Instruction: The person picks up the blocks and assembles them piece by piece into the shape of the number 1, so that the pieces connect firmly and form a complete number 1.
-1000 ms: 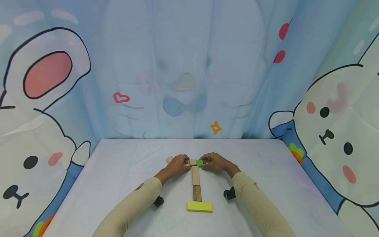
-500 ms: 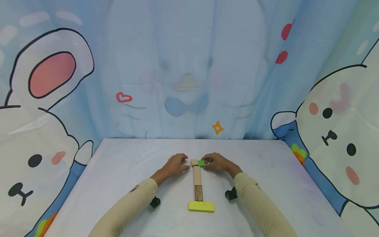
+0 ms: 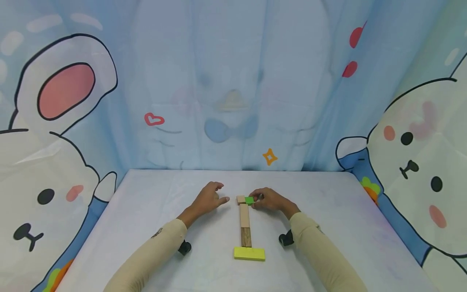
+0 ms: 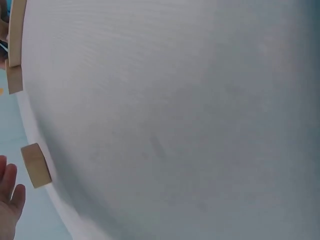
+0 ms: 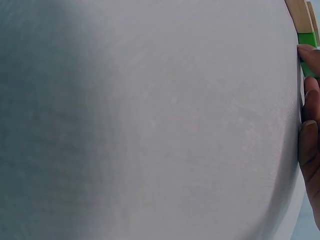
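Your right hand [image 3: 269, 200] rests on the worktop [image 3: 328, 211] with its fingers [image 5: 309, 135] curled onto the green block [image 3: 249, 200], pinching it against the small tan block [image 3: 240, 199] just to its left. Both sit at the far end of the long tan bar [image 3: 243, 215], which runs toward you into a dark brown block [image 3: 246, 237] and ends touching the yellow block [image 3: 249, 254] laid crosswise. Your left hand [image 3: 208, 199] lies apart from the row, to its left, fingers loosely spread and holding nothing. The left wrist view shows a loose tan block [image 4: 36, 165] just beside those fingertips [image 4: 9, 190]. A cartoon rabbit curtain [image 3: 233, 81] hangs behind.
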A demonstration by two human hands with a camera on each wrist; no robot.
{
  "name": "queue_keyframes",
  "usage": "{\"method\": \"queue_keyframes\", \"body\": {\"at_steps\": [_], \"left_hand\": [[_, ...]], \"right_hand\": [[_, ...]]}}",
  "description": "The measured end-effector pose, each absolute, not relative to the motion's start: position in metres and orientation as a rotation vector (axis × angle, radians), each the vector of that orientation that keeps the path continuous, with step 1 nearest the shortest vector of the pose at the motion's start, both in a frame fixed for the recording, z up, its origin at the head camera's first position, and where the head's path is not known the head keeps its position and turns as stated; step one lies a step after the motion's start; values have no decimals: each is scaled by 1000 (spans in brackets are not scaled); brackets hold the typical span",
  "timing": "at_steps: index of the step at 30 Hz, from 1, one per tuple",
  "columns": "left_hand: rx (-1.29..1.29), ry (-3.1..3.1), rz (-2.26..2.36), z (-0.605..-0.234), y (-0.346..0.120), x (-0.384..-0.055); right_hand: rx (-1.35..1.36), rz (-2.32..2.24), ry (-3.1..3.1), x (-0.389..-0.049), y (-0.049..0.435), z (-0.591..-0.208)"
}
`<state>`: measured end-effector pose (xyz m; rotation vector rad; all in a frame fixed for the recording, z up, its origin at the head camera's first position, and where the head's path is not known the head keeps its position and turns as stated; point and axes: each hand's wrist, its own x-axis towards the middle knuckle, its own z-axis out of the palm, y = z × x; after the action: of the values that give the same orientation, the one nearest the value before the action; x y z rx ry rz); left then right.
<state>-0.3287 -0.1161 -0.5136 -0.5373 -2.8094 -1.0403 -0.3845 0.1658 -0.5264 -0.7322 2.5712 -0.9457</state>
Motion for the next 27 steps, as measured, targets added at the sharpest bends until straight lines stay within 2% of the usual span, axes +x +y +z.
{"method": "queue_keyframes", "body": {"at_steps": [27], "left_hand": [[-168, -2932, -1086, -524, -143, -326]], "right_hand": [[-778, -967, 2557, -385, 169, -527]]}}
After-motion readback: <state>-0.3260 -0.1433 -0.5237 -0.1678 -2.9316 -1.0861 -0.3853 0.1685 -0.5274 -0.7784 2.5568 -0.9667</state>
